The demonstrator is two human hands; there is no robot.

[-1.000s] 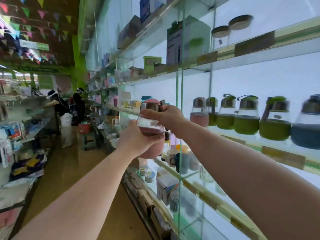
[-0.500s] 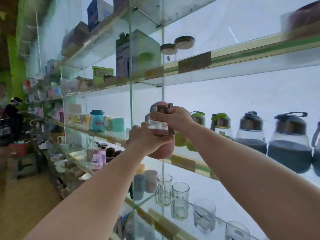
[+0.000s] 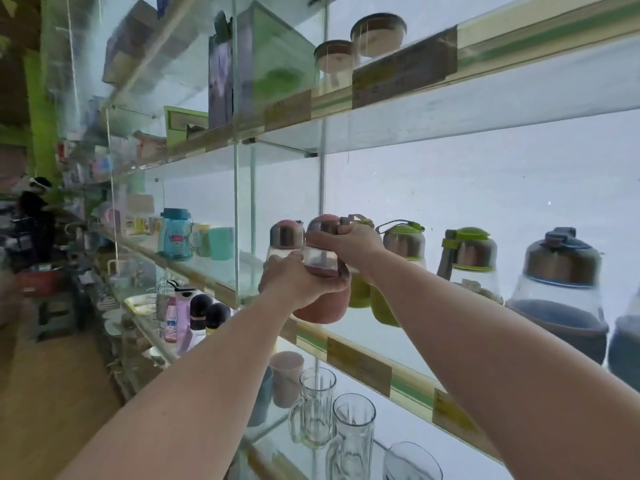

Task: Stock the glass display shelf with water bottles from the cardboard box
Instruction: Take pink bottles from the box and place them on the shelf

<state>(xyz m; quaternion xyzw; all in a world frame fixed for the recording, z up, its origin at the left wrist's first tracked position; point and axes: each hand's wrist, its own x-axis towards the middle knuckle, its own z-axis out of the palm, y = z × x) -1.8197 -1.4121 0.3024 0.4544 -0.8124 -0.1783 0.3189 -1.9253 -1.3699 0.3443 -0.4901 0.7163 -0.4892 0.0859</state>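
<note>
Both hands are on one pink bottle [image 3: 320,271]; the left hand [image 3: 298,284] is wrapped around its clear middle and pink sleeve, the right hand [image 3: 349,242] is clamped over its metal cap and handle; the bottle sits at about the centre of view, right at the front edge of the glass shelf [image 3: 360,344], though whether its base has touched down I cannot tell. A second ago it was held out in the aisle, short of the shelf; now it has been carried in beside another pink bottle [image 3: 285,237] at its 10 o'clock, with the green bottles [image 3: 405,251] running off toward 3 o'clock and the blue ones [image 3: 561,282] beyond. So the placing step looks nearly done; what remains, by my reading, is to settle it and let go. The view has also swung right, so the shop aisle has slid out toward 9 o'clock; the cardboard box is not in sight.
</note>
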